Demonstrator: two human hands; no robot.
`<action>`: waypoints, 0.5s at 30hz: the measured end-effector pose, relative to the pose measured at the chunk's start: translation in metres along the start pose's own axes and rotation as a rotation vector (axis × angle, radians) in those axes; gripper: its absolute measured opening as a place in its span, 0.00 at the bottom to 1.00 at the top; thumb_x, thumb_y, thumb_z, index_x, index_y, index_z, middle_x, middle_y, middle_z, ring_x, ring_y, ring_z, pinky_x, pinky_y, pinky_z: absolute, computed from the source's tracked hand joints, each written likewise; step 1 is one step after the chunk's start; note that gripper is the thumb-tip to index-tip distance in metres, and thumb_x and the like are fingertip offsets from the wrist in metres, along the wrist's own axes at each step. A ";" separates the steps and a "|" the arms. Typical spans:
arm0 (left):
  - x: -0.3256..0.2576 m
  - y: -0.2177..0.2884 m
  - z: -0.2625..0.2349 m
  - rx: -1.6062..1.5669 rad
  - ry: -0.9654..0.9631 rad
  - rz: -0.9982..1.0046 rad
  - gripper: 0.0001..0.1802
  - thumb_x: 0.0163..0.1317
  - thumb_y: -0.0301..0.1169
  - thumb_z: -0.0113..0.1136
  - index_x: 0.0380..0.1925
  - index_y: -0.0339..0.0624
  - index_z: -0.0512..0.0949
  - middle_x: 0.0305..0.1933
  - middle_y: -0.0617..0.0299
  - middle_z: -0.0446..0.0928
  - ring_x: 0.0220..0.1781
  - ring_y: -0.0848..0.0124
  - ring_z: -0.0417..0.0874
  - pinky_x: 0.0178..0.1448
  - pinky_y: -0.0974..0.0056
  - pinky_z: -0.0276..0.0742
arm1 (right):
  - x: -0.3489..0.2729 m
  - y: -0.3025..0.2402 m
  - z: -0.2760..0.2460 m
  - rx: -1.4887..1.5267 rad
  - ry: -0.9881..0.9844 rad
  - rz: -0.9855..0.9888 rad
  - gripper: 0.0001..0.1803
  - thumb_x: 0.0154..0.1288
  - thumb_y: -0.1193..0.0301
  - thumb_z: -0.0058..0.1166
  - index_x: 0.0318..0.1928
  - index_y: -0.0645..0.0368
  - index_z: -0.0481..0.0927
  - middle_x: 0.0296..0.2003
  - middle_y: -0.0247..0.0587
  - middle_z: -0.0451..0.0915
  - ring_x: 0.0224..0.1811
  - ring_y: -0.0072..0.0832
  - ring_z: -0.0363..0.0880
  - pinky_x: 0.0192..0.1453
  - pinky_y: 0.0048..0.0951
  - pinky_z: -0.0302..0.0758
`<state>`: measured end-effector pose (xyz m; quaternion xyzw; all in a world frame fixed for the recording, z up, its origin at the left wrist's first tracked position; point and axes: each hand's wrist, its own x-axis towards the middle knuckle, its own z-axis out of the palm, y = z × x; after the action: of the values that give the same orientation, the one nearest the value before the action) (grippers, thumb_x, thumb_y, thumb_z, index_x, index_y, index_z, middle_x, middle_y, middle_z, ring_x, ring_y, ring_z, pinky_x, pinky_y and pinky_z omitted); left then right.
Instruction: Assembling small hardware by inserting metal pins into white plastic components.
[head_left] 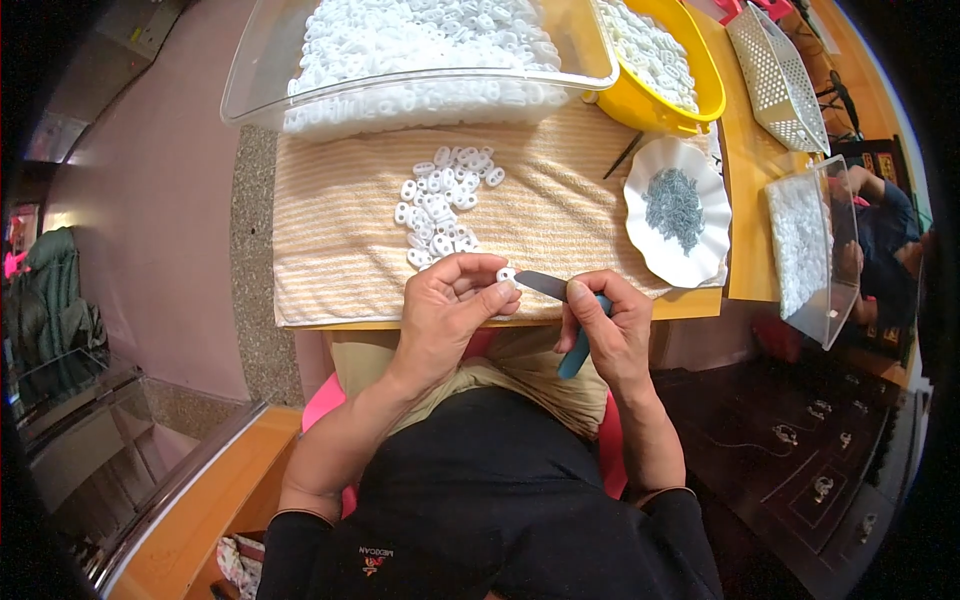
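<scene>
My left hand [447, 312] pinches a small white plastic ring piece [506, 275] between thumb and fingers at the near edge of the table. My right hand [607, 325] grips blue-handled tweezers [560, 300], whose dark tip points left and touches the white piece. Just beyond my left hand, a loose heap of white plastic pieces [443, 205] lies on a striped beige towel [340, 230].
A clear bin [250, 85] full of white pieces stands at the back, beside a yellow bowl [700, 100] with more. A white scalloped plate [690, 265] holds small grey metal parts. Another clear box [835, 260] and a white perforated basket [778, 70] are at right.
</scene>
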<state>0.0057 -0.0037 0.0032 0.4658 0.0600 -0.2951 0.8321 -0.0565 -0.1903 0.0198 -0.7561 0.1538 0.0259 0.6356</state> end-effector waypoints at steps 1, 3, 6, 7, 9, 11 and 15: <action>0.000 0.000 0.000 0.003 0.005 -0.003 0.12 0.60 0.20 0.60 0.44 0.31 0.74 0.40 0.53 0.80 0.37 0.70 0.84 0.45 0.67 0.84 | 0.000 0.002 0.000 -0.014 -0.006 -0.004 0.10 0.71 0.70 0.49 0.36 0.65 0.74 0.19 0.36 0.74 0.17 0.20 0.73 0.21 0.20 0.71; 0.000 -0.002 -0.001 0.003 0.004 -0.003 0.12 0.60 0.20 0.60 0.43 0.30 0.74 0.40 0.52 0.80 0.37 0.70 0.84 0.45 0.68 0.84 | -0.001 0.003 0.000 -0.027 -0.011 -0.007 0.10 0.71 0.70 0.49 0.36 0.66 0.74 0.19 0.36 0.74 0.17 0.20 0.73 0.21 0.20 0.71; -0.001 -0.002 -0.002 0.003 0.004 -0.009 0.12 0.60 0.20 0.60 0.43 0.30 0.74 0.40 0.52 0.80 0.37 0.70 0.84 0.44 0.68 0.84 | -0.002 0.003 0.001 -0.019 -0.015 -0.021 0.09 0.71 0.71 0.48 0.37 0.66 0.74 0.18 0.36 0.74 0.17 0.20 0.73 0.21 0.20 0.71; -0.001 -0.002 -0.002 0.004 0.005 -0.015 0.12 0.59 0.20 0.61 0.43 0.30 0.74 0.40 0.52 0.81 0.37 0.70 0.84 0.44 0.68 0.84 | -0.002 0.003 0.000 -0.016 -0.030 -0.025 0.09 0.71 0.71 0.49 0.37 0.66 0.74 0.19 0.36 0.74 0.17 0.20 0.74 0.21 0.20 0.71; -0.001 -0.003 -0.003 0.003 0.007 -0.013 0.12 0.59 0.20 0.61 0.43 0.30 0.74 0.40 0.52 0.81 0.37 0.70 0.84 0.44 0.68 0.84 | -0.002 0.004 0.000 -0.013 -0.043 -0.029 0.09 0.70 0.72 0.49 0.37 0.66 0.74 0.19 0.36 0.74 0.16 0.20 0.74 0.21 0.21 0.72; -0.001 -0.003 -0.002 0.002 0.009 -0.011 0.12 0.59 0.20 0.61 0.43 0.30 0.74 0.40 0.51 0.81 0.37 0.70 0.84 0.44 0.68 0.84 | -0.002 0.003 0.001 -0.004 -0.029 -0.039 0.08 0.70 0.72 0.49 0.37 0.67 0.74 0.19 0.36 0.74 0.16 0.20 0.73 0.21 0.21 0.72; -0.001 0.001 0.001 -0.034 0.003 -0.024 0.13 0.61 0.22 0.60 0.45 0.30 0.75 0.40 0.52 0.81 0.37 0.71 0.84 0.44 0.68 0.84 | -0.001 0.004 0.003 0.005 -0.010 -0.046 0.09 0.70 0.72 0.49 0.37 0.67 0.74 0.19 0.35 0.74 0.16 0.20 0.73 0.21 0.21 0.72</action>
<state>0.0050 -0.0032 0.0053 0.4513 0.0719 -0.3033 0.8362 -0.0585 -0.1878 0.0158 -0.7577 0.1332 0.0144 0.6387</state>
